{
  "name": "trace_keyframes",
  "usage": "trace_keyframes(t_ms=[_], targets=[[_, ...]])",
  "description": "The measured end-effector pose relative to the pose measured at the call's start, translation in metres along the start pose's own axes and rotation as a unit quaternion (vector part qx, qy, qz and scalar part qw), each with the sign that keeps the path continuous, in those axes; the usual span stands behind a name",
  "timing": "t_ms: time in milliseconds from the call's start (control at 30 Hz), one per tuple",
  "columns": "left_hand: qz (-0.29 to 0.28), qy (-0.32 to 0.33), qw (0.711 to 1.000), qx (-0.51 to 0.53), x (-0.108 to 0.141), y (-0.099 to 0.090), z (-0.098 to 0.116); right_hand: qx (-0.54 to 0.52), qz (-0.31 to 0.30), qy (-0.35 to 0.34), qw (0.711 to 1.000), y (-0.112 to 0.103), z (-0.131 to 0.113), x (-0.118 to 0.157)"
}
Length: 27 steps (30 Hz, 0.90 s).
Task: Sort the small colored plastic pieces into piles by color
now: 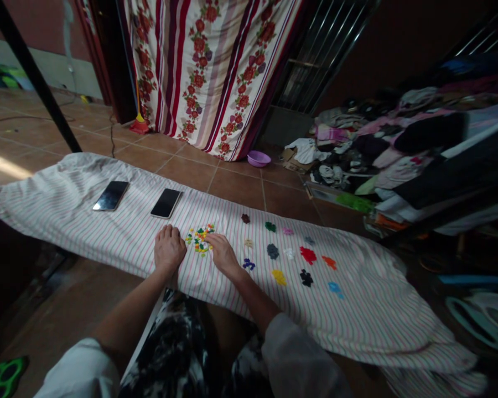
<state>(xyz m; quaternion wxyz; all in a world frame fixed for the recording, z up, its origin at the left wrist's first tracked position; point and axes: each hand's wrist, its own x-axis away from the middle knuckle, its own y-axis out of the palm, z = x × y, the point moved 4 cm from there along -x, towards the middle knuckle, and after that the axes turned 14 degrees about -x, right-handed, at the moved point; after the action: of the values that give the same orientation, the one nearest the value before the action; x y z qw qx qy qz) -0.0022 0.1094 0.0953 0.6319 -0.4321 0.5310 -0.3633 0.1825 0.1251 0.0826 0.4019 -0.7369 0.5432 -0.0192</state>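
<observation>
A loose pile of small mixed yellow, green, orange and white pieces (pixel 200 241) lies on the striped cloth (pixel 228 293). My right hand (pixel 223 255) reaches in from the pile's right side, with its fingers drawn together and their tips on the pieces. Whatever is between those fingertips is too small to make out. Left of the pile, my left hand (pixel 169 250) rests palm down on the cloth, fingers stretched forward and slightly bent. To the right, single-colour heaps are spread out, among them red pieces (pixel 307 255), yellow pieces (pixel 279 277), black pieces (pixel 306 278) and dark grey pieces (pixel 273 251).
Two phones, a nearer one (pixel 166 203) and a farther-left one (pixel 111 196), lie on the cloth beyond my left hand. Past the table are a floral curtain (pixel 216 72), a purple basin (pixel 259 159) and, at right, a heap of clothes (pixel 382 132).
</observation>
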Motion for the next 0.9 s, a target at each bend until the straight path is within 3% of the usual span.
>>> trace_keyframes(t_ms=[233, 900], targets=[[0.004, 0.003, 1.0, -0.001, 0.0, 0.002, -0.001, 0.008, 0.081, 0.081, 0.993, 0.009, -0.001, 0.001], [-0.002, 0.003, 1.0, -0.009, -0.001, 0.0, 0.0, 0.07, 0.056, 0.161, 0.983, 0.012, -0.014, -0.024]])
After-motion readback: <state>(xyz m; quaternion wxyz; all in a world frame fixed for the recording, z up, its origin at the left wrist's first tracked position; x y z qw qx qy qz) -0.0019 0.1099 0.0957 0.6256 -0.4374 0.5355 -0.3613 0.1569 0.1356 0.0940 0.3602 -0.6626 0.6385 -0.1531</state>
